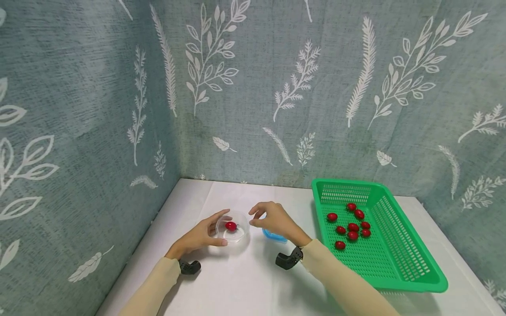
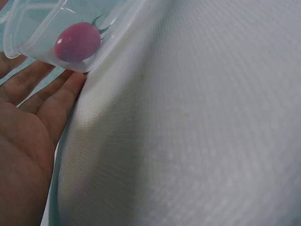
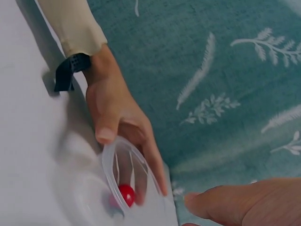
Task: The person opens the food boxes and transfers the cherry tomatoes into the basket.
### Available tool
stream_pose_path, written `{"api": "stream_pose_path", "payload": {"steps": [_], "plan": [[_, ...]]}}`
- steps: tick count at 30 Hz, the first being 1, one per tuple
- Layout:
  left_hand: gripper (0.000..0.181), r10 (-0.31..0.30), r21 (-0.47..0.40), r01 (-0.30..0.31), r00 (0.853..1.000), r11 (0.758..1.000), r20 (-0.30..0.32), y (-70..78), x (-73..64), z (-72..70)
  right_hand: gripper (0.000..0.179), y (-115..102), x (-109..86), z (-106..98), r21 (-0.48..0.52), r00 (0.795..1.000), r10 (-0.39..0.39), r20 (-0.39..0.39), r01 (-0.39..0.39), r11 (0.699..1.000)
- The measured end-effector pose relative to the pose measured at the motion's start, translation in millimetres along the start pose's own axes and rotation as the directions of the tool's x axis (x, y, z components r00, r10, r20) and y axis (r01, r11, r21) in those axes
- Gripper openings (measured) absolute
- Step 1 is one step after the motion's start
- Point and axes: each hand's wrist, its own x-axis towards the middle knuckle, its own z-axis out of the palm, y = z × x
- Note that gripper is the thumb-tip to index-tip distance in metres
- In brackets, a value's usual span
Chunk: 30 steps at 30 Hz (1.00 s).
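On the white table, my left hand (image 1: 199,237) holds a clear round plastic tub (image 1: 234,239) between thumb and fingers. Inside it lies one red cherry tomato (image 1: 231,226); the left wrist view shows its green stem through the tub wall (image 2: 35,40). My right hand (image 1: 274,218) hovers just right of the tub, fingers bent and loosely apart, with nothing seen in them. Partly hidden beneath that hand is a blue plastic piece (image 1: 274,237), perhaps a lid. In the right wrist view, a finger of my right hand (image 3: 235,202) shows near the tub (image 3: 109,165).
A green slotted basket (image 1: 399,259) stands to the right, with several cherry tomatoes (image 1: 353,235) lying in it. Patterned cloth walls (image 1: 245,109) close off the back and left of the table (image 1: 237,289).
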Motion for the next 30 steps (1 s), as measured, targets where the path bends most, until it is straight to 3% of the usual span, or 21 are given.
{"api": "stream_pose_path", "payload": {"steps": [7,13,20,30], "plan": [[0.102,0.003,0.01,-0.003,1.0,1.0,0.009,-1.5,0.3,-0.1,0.02,-9.2,9.5,25.0,0.041,0.998,0.005,0.056,-0.008,0.999],[0.104,0.003,-0.008,-0.003,1.0,1.0,0.019,-1.0,0.0,1.1,0.022,-7.6,17.8,44.6,-0.032,0.999,-0.026,0.047,0.027,0.999],[0.104,-0.002,-0.017,0.003,1.0,1.0,0.016,1.3,-1.0,2.5,0.022,-4.0,24.2,58.4,0.003,0.999,0.002,0.051,-0.002,1.0],[0.105,0.016,-0.041,-0.015,1.0,0.999,0.015,1.7,-0.6,1.9,0.027,-4.7,33.0,64.7,-0.136,0.997,0.028,0.072,-0.018,0.991]]}}
